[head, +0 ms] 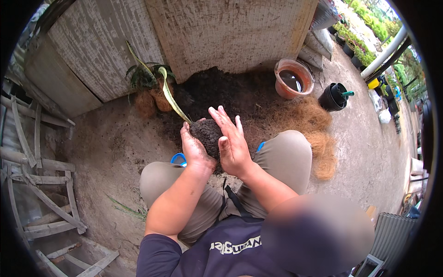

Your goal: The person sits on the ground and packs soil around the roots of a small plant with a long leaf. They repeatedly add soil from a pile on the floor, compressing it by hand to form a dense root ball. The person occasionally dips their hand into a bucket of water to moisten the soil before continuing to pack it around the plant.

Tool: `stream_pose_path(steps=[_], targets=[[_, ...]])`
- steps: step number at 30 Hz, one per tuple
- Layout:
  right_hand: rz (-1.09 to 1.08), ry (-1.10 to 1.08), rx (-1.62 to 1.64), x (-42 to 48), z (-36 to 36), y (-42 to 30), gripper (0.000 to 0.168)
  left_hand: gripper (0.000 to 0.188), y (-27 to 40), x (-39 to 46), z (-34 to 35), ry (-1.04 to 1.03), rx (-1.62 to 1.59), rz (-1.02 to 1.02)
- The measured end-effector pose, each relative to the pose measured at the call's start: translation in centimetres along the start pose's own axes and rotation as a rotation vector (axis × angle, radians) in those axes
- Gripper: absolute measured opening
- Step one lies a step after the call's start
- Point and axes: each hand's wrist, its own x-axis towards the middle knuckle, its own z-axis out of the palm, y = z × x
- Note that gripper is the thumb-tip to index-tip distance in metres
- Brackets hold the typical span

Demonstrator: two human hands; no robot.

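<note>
A ball of dark soil (206,134) rests in my left hand (196,147), which is cupped around its left side and underneath. My right hand (232,145) lies against the ball's right side, its fingers extended and somewhat spread. From the top of the ball a long, yellow-edged leaf (170,98) rises and curves to the upper left. The roots are hidden in the soil. Beyond my hands a heap of dark soil (221,86) lies on the ground, with loose brown fibre (301,116) spread to its right.
A plastic pot of dark liquid (278,81) stands beyond the soil, with stacked black pots (327,98) to its right. Fibre-wrapped plants (144,104) stand by the upright panels (228,31). A wooden frame (52,180) is at the left; cut leaves (129,210) lie near my left knee.
</note>
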Motion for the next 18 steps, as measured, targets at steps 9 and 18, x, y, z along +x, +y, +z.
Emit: stream_pose_path(steps=[9, 18], targets=[[0.060, -0.018, 0.009, -0.1, 0.9, 0.9, 0.057, 0.045, -1.3, 0.3, -0.3, -0.051, -0.029, 0.039], [0.023, 0.178, 0.395, 1.1, -0.8, 2.6, 0.061, 0.053, 0.7, 0.4, 1.4, 0.033, -0.026, -0.045]])
